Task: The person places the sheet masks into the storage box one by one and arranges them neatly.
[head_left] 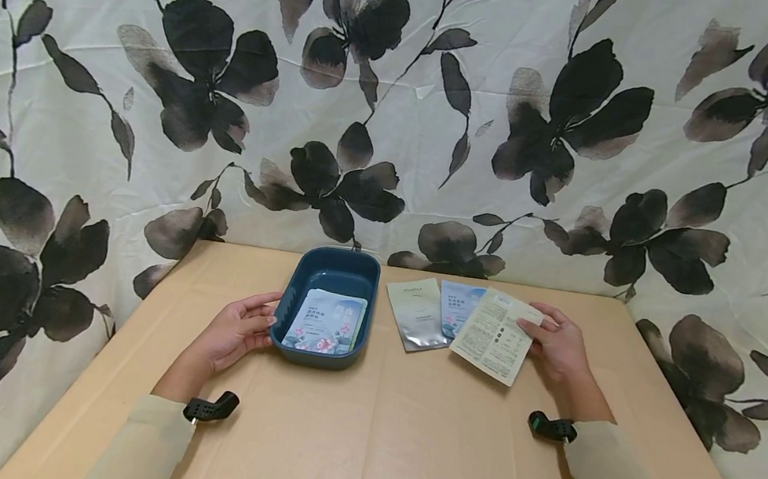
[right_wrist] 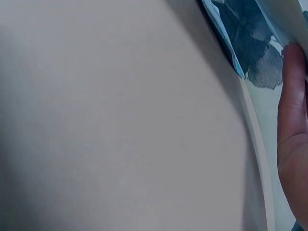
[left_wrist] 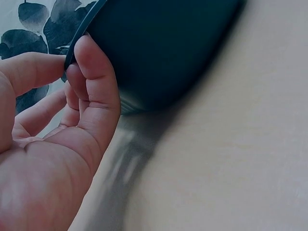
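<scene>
A dark blue plastic bin (head_left: 320, 360) stands near the table's back edge, with blue floral face mask packets (head_left: 326, 321) stacked inside it. At its left side, my left hand (head_left: 234, 337) pinches the rim between thumb and fingers, as the left wrist view also shows on the bin wall (left_wrist: 159, 48). My right hand (head_left: 560, 346) holds a pale face mask packet (head_left: 497, 335) by its right edge, with the printed side up. Partly behind that packet lies a blue packet (head_left: 456, 305). Left of it is a silver-green packet (head_left: 416, 314).
The light wooden table (head_left: 368, 443) spreads in front of both arms. A white cloth with dark flowers (head_left: 440, 119) hangs behind and beside it. Each wrist wears a black camera band, one on the left (head_left: 211, 407) and one on the right (head_left: 551, 427).
</scene>
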The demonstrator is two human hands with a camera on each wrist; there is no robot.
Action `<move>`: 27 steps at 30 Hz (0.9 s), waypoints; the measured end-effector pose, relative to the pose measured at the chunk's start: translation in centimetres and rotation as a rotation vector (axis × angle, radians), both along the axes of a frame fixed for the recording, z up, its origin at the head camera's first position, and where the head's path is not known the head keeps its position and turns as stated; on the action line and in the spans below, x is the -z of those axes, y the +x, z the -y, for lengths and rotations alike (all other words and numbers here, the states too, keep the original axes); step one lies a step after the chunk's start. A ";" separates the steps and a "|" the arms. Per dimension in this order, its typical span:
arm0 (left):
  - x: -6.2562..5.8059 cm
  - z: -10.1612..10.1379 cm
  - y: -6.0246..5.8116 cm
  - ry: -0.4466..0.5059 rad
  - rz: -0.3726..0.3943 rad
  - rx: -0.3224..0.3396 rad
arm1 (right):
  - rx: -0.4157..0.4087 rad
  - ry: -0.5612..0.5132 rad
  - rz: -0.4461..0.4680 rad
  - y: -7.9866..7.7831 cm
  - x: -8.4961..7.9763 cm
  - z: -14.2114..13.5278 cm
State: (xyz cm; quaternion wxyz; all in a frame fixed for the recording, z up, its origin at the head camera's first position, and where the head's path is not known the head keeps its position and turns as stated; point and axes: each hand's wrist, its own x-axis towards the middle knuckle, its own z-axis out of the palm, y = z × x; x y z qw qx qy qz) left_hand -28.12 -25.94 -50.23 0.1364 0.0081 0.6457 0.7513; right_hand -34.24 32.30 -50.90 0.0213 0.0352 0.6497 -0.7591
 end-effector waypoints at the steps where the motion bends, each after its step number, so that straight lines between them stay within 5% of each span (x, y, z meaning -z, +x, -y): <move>1: 0.0 0.0 0.0 0.002 -0.001 0.002 | -0.007 0.005 -0.002 0.1 0.0 0.2; 27: -0.1 0.0 0.1 0.021 -0.010 0.009 | -0.107 0.027 -0.031 1.2 -0.2 5.0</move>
